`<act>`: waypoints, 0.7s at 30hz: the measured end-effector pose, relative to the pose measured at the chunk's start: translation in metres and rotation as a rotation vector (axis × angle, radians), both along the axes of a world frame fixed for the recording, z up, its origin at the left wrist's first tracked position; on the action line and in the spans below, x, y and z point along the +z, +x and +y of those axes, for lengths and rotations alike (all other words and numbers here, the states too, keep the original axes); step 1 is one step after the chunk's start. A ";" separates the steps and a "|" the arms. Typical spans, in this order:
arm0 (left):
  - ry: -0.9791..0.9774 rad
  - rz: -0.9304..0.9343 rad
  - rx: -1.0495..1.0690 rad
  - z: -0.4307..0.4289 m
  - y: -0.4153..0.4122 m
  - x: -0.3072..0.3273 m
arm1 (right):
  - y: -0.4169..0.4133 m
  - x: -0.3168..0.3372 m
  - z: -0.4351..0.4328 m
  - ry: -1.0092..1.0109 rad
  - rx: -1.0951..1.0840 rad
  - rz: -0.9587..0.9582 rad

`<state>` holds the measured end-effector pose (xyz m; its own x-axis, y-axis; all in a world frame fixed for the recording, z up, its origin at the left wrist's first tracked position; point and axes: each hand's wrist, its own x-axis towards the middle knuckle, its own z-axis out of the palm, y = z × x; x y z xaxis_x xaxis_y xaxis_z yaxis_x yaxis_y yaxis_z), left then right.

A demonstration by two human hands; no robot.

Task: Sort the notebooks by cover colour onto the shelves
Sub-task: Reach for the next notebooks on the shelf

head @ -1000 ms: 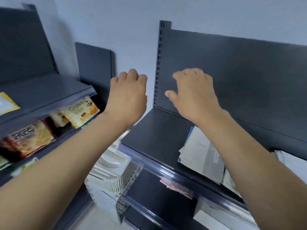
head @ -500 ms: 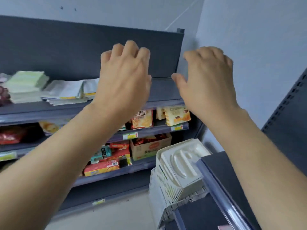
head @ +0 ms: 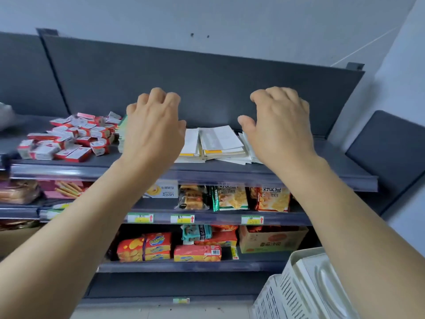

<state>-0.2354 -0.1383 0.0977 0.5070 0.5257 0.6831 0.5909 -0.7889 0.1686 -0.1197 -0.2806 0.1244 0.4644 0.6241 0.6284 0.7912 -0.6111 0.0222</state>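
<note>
View from a head camera of dark grey shop shelving. Both bare arms reach up from the bottom corners towards the top shelf [head: 299, 178]. The left hand [head: 154, 127] and right hand [head: 278, 125] hover at mid-frame with their backs to the camera, fingers loosely curled and holding nothing. Between them, at the centre of the frame, the notebooks [head: 218, 143] lie flat on the top shelf in a loose, overlapping pile, with pale covers and a yellow band along the near edge. The right hand overlaps the pile's right side, and I cannot tell if it touches. A green-edged stack [head: 121, 134] peeks out behind the left hand. The notebooks look thin, light and floppy, and likely to slide off one another, so a hold across the near edge, thumb on top and fingers beneath, seems safest. At upper left, small red-and-white boxes [head: 69, 139] lie heaped on the same shelf. On the shelf below stand snack packets [head: 232, 196]. Lower right of centre, an open cardboard box [head: 271, 240] sits on the next shelf down, its contents unclear. At the bottom right corner are stacked cream slotted baskets [head: 310, 284], with a pale moulded piece nested in the top one.
</note>
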 end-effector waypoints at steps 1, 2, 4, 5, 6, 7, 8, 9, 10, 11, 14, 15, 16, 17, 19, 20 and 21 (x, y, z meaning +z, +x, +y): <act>-0.027 0.004 0.008 0.015 -0.002 -0.002 | 0.002 -0.002 0.014 -0.013 -0.004 0.013; -0.058 0.007 0.016 0.030 -0.003 -0.006 | 0.004 -0.003 0.027 -0.024 -0.007 0.025; -0.124 0.004 0.029 0.057 -0.006 -0.013 | 0.008 -0.007 0.050 -0.039 -0.007 0.053; -0.154 -0.001 0.031 0.068 -0.006 -0.016 | 0.011 -0.009 0.060 -0.046 -0.006 0.066; -0.180 -0.006 0.030 0.079 -0.006 -0.020 | 0.013 -0.011 0.069 -0.053 -0.004 0.077; -0.204 -0.009 0.030 0.088 -0.006 -0.023 | 0.016 -0.014 0.078 -0.062 -0.001 0.086; -0.224 -0.010 0.031 0.096 -0.004 -0.026 | 0.020 -0.017 0.086 -0.071 0.000 0.093; -0.242 -0.010 0.035 0.103 -0.002 -0.029 | 0.023 -0.019 0.093 -0.079 0.001 0.099; -0.257 -0.006 0.038 0.110 0.002 -0.032 | 0.028 -0.022 0.101 -0.086 0.001 0.104; -0.273 0.003 0.043 0.115 0.006 -0.036 | 0.033 -0.025 0.107 -0.089 0.002 0.109; -0.327 0.049 0.057 0.129 0.024 -0.049 | 0.052 -0.033 0.125 -0.101 0.013 0.129; -0.345 0.071 0.064 0.133 0.031 -0.054 | 0.059 -0.036 0.131 -0.109 0.016 0.139; -0.362 0.098 0.073 0.136 0.039 -0.059 | 0.067 -0.039 0.137 -0.118 0.021 0.149; -0.377 0.129 0.083 0.140 0.047 -0.064 | 0.074 -0.043 0.142 -0.128 0.024 0.159; -0.401 0.194 0.097 0.147 0.064 -0.074 | 0.092 -0.050 0.152 -0.146 0.032 0.182; -0.409 0.226 0.102 0.150 0.073 -0.078 | 0.102 -0.054 0.157 -0.161 0.033 0.195; -0.416 0.259 0.109 0.154 0.083 -0.082 | 0.114 -0.057 0.161 -0.185 0.029 0.211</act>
